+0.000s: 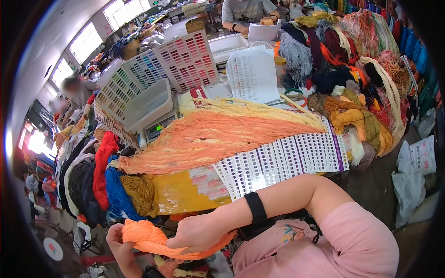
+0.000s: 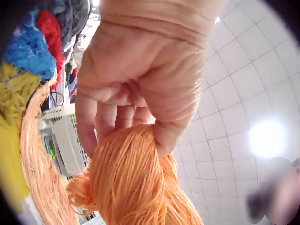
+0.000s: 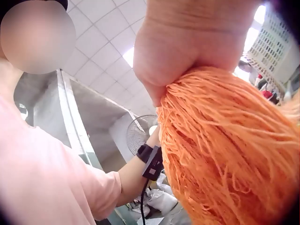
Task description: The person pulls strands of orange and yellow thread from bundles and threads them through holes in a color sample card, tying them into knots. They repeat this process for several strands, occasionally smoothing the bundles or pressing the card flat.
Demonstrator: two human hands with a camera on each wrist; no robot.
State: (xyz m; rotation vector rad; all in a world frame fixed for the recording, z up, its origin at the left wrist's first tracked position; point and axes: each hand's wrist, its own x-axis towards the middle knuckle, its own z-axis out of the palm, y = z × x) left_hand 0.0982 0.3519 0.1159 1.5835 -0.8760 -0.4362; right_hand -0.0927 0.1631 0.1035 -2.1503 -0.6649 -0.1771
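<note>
An orange yarn skein (image 1: 157, 240) (image 2: 126, 180) (image 3: 225, 140) is stretched between both hands in front of the body, below the table's near edge. The left hand (image 1: 121, 248) (image 2: 145, 75) grips its left end, fingers and thumb curled round a folded, twisted part. Further right along the same skein, the right hand (image 1: 201, 234) (image 3: 192, 51) holds it with curled fingers; in the right wrist view the yarn fans out below that hand and its fingertips are hidden. Across the table lies a long peach and yellow yarn bundle (image 1: 208, 139) (image 2: 40, 159), touched by neither hand.
Purple-dotted sheets (image 1: 278, 160) and a yellow surface (image 1: 176, 192) lie under the bundle. Behind stand colour charts (image 1: 187, 60), a white tray (image 1: 150, 109) and a scale (image 1: 157, 129). Yarn piles (image 1: 366, 106) fill the right; red yarn (image 1: 105, 162) hangs left. A person (image 1: 245, 14) sits opposite.
</note>
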